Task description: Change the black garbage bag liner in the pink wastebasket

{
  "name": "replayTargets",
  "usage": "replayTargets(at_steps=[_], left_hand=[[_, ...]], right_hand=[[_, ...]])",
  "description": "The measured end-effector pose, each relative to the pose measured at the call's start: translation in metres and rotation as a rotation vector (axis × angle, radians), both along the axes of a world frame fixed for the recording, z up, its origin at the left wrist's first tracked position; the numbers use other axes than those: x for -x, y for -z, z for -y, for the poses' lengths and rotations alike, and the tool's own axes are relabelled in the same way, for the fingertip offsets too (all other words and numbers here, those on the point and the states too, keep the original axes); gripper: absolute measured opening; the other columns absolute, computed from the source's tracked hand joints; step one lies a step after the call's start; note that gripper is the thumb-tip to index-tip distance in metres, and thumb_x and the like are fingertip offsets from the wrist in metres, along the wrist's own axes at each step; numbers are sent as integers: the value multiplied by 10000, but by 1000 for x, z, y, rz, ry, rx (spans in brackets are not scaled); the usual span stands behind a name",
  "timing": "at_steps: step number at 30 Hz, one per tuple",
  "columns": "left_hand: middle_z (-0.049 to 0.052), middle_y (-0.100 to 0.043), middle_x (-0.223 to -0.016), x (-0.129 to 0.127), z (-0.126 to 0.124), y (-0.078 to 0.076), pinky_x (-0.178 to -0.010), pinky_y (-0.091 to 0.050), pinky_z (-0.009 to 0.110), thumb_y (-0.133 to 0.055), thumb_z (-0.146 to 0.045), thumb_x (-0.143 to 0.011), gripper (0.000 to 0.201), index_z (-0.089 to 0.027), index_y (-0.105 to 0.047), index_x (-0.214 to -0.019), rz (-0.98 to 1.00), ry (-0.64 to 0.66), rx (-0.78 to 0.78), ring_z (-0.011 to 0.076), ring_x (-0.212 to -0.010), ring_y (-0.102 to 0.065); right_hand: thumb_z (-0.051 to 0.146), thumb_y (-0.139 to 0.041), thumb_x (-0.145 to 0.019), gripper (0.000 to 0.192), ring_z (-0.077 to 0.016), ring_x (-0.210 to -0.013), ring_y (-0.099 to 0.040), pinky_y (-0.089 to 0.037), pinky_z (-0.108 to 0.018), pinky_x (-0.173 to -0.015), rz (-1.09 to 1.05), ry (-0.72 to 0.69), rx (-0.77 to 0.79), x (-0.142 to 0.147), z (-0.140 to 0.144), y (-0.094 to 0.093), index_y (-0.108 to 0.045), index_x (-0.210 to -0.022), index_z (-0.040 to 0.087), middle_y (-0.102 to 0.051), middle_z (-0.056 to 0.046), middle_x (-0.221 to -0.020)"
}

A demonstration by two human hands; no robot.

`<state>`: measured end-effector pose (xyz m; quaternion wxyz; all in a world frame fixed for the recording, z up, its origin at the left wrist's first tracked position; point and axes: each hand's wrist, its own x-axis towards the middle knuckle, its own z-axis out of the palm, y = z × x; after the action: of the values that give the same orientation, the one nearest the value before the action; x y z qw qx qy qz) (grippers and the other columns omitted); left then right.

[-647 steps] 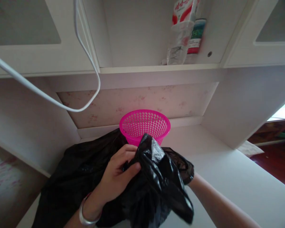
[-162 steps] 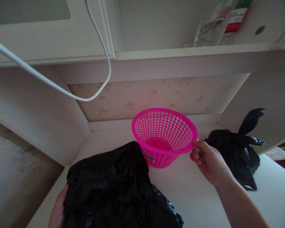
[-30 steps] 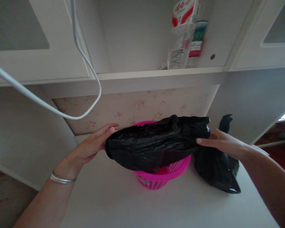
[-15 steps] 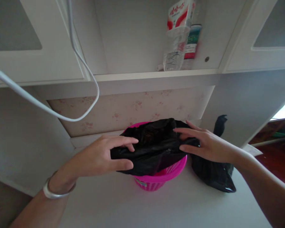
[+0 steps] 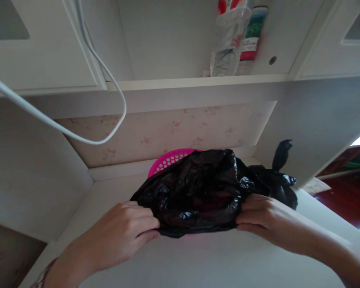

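Note:
A black plastic bag [image 5: 198,192] is spread over a pink basket [image 5: 168,159], hiding most of it; the perforated back rim shows behind the bag. My left hand [image 5: 135,226] is closed on the bag's near left edge. On the near right edge, my right hand [image 5: 258,216] pinches the bag the same way. Between the two hands the near edge is drawn out, and the bag's inside faces up. Beyond my right hand, a second black bag [image 5: 283,192] with a twisted top stands on the white surface, partly hidden.
Above is a white shelf [image 5: 174,83] holding a clear plastic bottle [image 5: 228,44] and a can with a green, white and red label [image 5: 253,36]. A white cable [image 5: 108,138] hangs in a loop at the left. Flowered wallpaper [image 5: 174,126] covers the back.
Both hands have come nearer to me and closed on the bag's near edge. The bag is pulled toward me and now covers the basket's front. The view has shifted slightly downward.

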<state>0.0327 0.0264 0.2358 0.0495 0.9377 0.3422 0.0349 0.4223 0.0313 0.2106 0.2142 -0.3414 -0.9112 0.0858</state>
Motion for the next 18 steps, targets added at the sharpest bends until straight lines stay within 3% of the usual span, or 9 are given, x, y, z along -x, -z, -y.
replayTargets(at_steps=[6,10,14,18], left_hand=[[-7,-774,-933,3,-22,32,-819,-490,340,-560,-264,-1009,197,-301,-753,-1000,4,-83,-12,216,-897,-721],[31,-786,-1004,6,-31,47,-843,-522,358,-593,-244,-987,175,-246,-765,-957,65,-138,1,253,-975,-722],[6,-778,-1035,18,-30,43,-868,-520,302,-691,-283,-925,101,-265,-753,-1003,290,-149,160,207,-977,-714],[9,-742,-814,29,-39,27,-740,-512,277,-612,-427,-947,260,-228,-705,-808,714,-399,157,179,-792,-691]], right_hand=[[366,-550,-1021,239,-226,-877,-714,-532,-365,-817,144,61,-98,-5,-16,39,-779,-1008,298,-770,-30,-950],[361,-517,-1035,265,-248,-943,-709,-534,-398,-860,132,116,-129,-4,-19,48,-773,-1017,296,-759,-44,-989],[342,-538,-1021,220,-210,-912,-702,-555,-328,-802,-2,188,55,-10,-14,43,-747,-1037,274,-732,-52,-1004],[326,-575,-958,190,-189,-772,-662,-528,-292,-682,-340,323,162,-23,-19,40,-717,-857,251,-700,-36,-866]])
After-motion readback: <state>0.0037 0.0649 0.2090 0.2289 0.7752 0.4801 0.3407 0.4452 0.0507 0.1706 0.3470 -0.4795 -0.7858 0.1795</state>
